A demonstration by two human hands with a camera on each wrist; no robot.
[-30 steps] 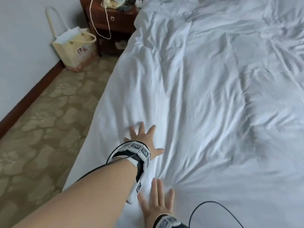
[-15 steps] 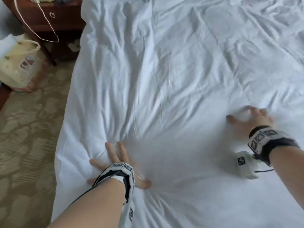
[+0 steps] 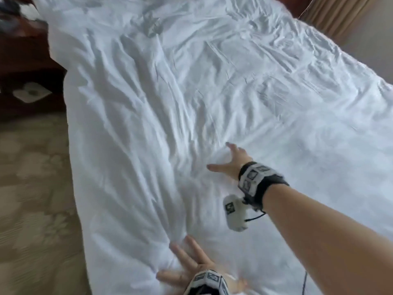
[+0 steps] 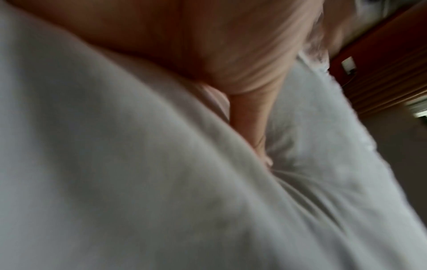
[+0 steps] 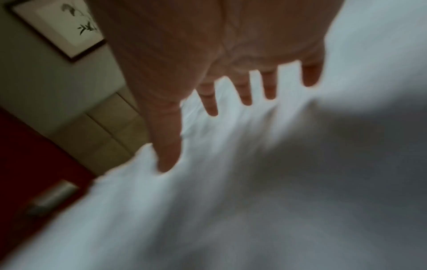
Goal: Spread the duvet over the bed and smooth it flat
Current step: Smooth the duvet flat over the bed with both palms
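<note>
A white, wrinkled duvet (image 3: 191, 92) covers the whole bed, with long creases running from the near left toward the head end. My left hand (image 3: 191, 267) lies flat on the duvet at the bottom of the head view, fingers spread and pressing the cloth. My right hand (image 3: 229, 160) reaches further in over the middle, fingers straight and spread, palm down on the duvet. In the right wrist view the right hand (image 5: 231, 87) shows splayed fingers over blurred white duvet (image 5: 254, 201). The left wrist view shows the left hand (image 4: 231, 64) pressed into the duvet (image 4: 115, 182).
A dark wooden nightstand (image 3: 23, 60) stands at the far left of the bed, with a white object (image 3: 32, 94) on its lower shelf. Patterned beige carpet (image 3: 32, 199) runs along the left side. Tan curtain (image 3: 336, 13) hangs at the far right. A framed picture (image 5: 62, 25) hangs on the wall.
My right hand has swept from the right side leftward toward the middle of the duvet. The left hand stays flat at the near edge, and the view has shifted right.
</note>
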